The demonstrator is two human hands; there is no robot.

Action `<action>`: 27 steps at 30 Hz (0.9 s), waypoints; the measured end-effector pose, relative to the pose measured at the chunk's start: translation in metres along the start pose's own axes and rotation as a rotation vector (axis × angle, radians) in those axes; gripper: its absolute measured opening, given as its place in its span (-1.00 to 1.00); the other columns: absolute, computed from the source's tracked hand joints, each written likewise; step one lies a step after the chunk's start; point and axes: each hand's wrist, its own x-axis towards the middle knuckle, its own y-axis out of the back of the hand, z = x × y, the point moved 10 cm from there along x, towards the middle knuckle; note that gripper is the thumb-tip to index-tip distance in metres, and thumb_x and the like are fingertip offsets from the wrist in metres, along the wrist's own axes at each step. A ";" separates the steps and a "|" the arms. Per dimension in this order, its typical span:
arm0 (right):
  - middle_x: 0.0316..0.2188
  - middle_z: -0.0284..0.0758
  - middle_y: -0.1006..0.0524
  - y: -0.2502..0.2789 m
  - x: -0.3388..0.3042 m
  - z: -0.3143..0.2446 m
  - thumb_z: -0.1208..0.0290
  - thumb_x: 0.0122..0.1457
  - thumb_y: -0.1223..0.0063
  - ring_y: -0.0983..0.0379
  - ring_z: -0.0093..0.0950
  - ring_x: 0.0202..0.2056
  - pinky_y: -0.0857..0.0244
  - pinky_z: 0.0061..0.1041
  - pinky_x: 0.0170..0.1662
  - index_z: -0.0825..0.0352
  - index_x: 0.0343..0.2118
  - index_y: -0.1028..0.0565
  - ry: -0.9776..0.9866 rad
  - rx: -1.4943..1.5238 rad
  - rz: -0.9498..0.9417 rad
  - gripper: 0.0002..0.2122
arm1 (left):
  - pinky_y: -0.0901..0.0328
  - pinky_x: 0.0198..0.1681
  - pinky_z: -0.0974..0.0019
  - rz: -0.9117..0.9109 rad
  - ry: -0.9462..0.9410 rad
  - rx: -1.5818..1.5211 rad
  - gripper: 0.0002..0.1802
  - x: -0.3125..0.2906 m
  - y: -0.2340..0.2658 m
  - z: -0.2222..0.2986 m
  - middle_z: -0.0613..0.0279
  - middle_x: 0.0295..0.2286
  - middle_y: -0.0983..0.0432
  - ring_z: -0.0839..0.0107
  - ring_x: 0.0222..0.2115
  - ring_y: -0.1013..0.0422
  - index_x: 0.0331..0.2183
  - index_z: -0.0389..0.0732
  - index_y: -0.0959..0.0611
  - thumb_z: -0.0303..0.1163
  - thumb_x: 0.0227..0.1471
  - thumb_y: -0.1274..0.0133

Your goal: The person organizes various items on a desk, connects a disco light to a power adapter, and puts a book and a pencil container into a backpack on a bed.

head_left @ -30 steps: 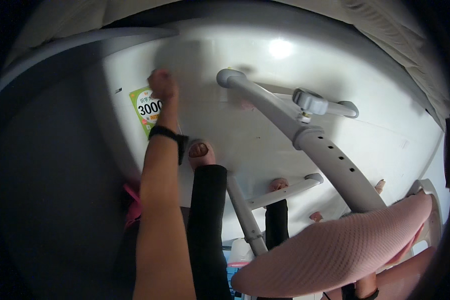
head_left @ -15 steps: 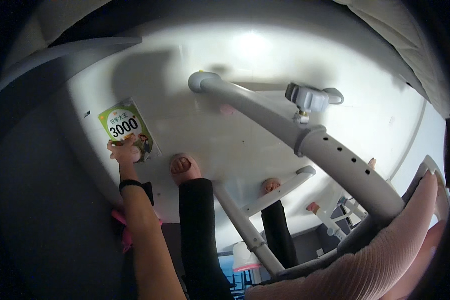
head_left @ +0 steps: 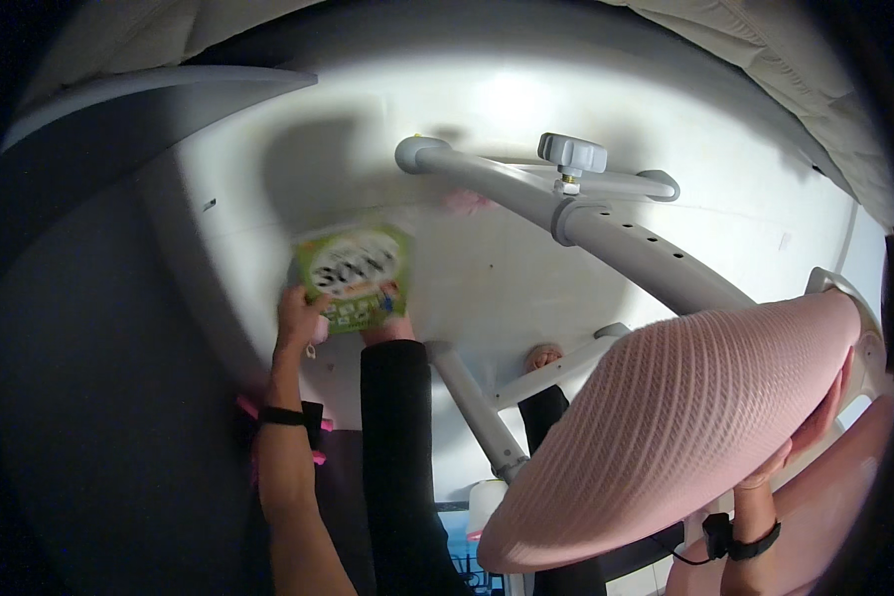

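Note:
A green book (head_left: 392, 260) with a white oval on its cover is raised off the floor and blurred by motion. My left hand (head_left: 298, 318) is closed on its lower left corner, thumb over the cover. To the right, a chair seat (head_left: 666, 437) in a pink ribbed fabric cover is tipped toward me. My right hand (head_left: 810, 432) grips its right edge, fingers laid along the fabric; part of the hand is hidden by the seat. Black bands are on both wrists.
The chair's grey tubular frame (head_left: 656, 258), with a grey knob (head_left: 572, 152), stretches over the white floor (head_left: 487, 298). My legs in black trousers (head_left: 397, 447) stand beneath. A dark grey surface (head_left: 79, 377) fills the left. A pink object (head_left: 467, 202) lies past the frame.
My left hand has picked the book up from the floor and brought it rightward. The pink seat has swung up into fuller view, and my right hand now shows at its edge.

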 end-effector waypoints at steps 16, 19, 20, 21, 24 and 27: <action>0.16 -0.08 -0.02 -0.004 0.005 -0.025 -0.15 0.10 0.37 0.10 -0.16 0.19 0.25 -0.09 0.21 0.29 0.11 -0.09 0.137 -0.031 0.008 -0.35 | -0.36 -0.37 0.12 0.003 -0.615 0.648 -0.91 0.084 -0.205 0.223 -0.01 -0.48 -0.48 0.10 -0.44 -0.45 -0.55 -0.27 -0.54 -0.52 -0.16 0.07; 0.13 0.06 -0.02 -0.005 0.012 -0.034 0.00 0.14 0.36 0.06 -0.09 0.17 0.23 -0.07 0.18 0.39 0.08 -0.11 0.215 -0.073 -0.032 -0.42 | -0.33 -0.36 0.09 -0.061 -0.520 0.674 -0.86 0.043 -0.187 0.205 0.05 -0.42 -0.47 0.12 -0.41 -0.44 -0.44 -0.24 -0.54 -0.48 -0.12 0.10; 0.13 0.06 -0.02 -0.005 0.014 -0.034 0.02 0.14 0.36 0.06 -0.09 0.17 0.25 -0.08 0.18 0.39 0.08 -0.12 0.224 -0.027 -0.010 -0.43 | -0.32 -0.36 0.08 -0.021 -0.523 0.649 -0.84 0.024 -0.172 0.198 0.07 -0.40 -0.47 0.12 -0.39 -0.43 -0.40 -0.23 -0.53 -0.47 -0.11 0.11; 0.13 0.06 -0.02 -0.007 0.015 -0.037 0.03 0.13 0.35 0.06 -0.09 0.17 0.27 -0.09 0.19 0.39 0.08 -0.14 0.236 0.026 0.008 -0.43 | -0.31 -0.36 0.08 0.031 -0.475 0.688 -0.83 0.006 -0.158 0.180 0.09 -0.38 -0.46 0.12 -0.39 -0.43 -0.39 -0.22 -0.53 -0.45 -0.10 0.12; 0.15 -0.02 -0.03 0.007 0.015 -0.044 0.16 0.09 0.25 0.06 -0.12 0.17 0.32 -0.13 0.20 0.37 0.08 -0.17 0.280 -0.024 0.001 -0.48 | -0.30 -0.33 0.10 0.245 -0.392 0.532 -0.81 -0.081 -0.100 0.187 0.10 -0.38 -0.45 0.10 -0.38 -0.42 -0.37 -0.22 -0.52 -0.44 -0.06 0.16; 0.17 -0.12 -0.03 0.010 0.015 -0.051 0.24 0.04 0.18 0.10 -0.17 0.19 0.34 -0.14 0.20 0.33 0.10 -0.15 0.282 -0.112 -0.059 -0.47 | -0.31 -0.33 0.10 0.318 -0.070 0.509 -0.83 -0.174 -0.047 0.186 0.04 -0.37 -0.46 0.07 -0.36 -0.42 -0.40 -0.23 -0.54 -0.46 -0.08 0.13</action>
